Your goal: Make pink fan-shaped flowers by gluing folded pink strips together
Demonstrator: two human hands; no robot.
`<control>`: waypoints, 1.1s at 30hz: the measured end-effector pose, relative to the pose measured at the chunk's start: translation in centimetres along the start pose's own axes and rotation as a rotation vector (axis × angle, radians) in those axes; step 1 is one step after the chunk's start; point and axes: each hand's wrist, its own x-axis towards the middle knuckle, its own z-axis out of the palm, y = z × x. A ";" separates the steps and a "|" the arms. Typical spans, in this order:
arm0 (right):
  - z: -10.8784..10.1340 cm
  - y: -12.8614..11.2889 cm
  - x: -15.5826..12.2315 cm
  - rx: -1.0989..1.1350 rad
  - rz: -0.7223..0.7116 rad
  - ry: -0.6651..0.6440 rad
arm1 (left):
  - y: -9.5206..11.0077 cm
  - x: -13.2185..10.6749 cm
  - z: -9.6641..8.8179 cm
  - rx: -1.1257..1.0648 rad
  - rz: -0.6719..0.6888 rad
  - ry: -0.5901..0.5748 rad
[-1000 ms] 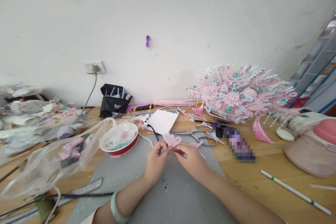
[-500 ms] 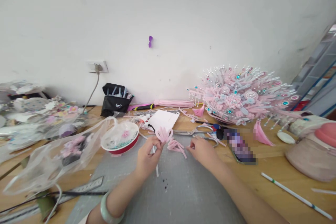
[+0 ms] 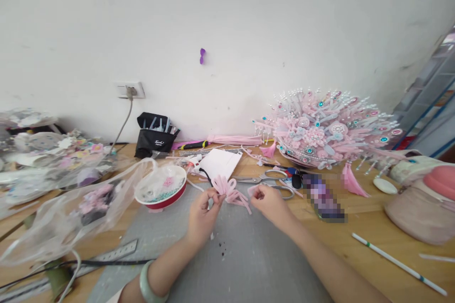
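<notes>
Since half a second ago, the right hand point(image 3: 270, 201) has drawn in from beside the scissors point(image 3: 265, 181) toward the left hand point(image 3: 203, 212), and it now carries a small pink strip point(image 3: 253, 190) that it did not carry then. The left hand has kept its place.

Head view: the left hand's grip is closed, thumb and forefinger pinched on the base of a pink looped piece point(image 3: 223, 183), which stands just above the far edge of the grey mat point(image 3: 245, 260). Loose pink strands point(image 3: 239, 198) trail from the loops down to the right, between the two hands. The right hand's grip is also closed, pinching the small pink strip at its fingertips, near the strands but apart from them. A pale green bangle point(image 3: 146, 285) sits on the left wrist.

On the tabletop point(image 3: 359, 232), a red-rimmed bowl point(image 3: 161, 190) stands left of the left hand, with a clear plastic bag point(image 3: 71, 213) beyond it. A white card point(image 3: 218, 163) lies behind the loops. The large pink beaded headdress point(image 3: 320, 128) rests by the wall on the right.
</notes>
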 end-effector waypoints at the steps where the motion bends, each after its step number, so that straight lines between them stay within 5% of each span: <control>1: 0.3 -0.5 -0.3 0.182 -0.011 0.007 | 0.0 -0.1 0.0 0.005 0.007 0.012; 5: 2.1 -2.1 -2.2 0.621 -0.099 0.047 | 0.2 -0.6 0.1 0.014 0.033 0.063; 11: 3.8 -2.2 -3.6 0.445 -0.339 0.047 | 1.1 -2.1 0.6 -0.050 0.127 0.028; 19: 2.9 -2.3 -4.0 0.348 -0.477 0.094 | 1.2 -2.9 0.6 -0.016 0.168 -0.018; 22: 3.0 -2.7 -4.4 0.527 -0.424 0.018 | 1.4 -3.0 0.5 -0.008 0.165 -0.018; 33: 4.0 -3.8 -4.6 1.336 0.129 -0.121 | 1.5 -2.4 0.6 0.043 0.267 0.026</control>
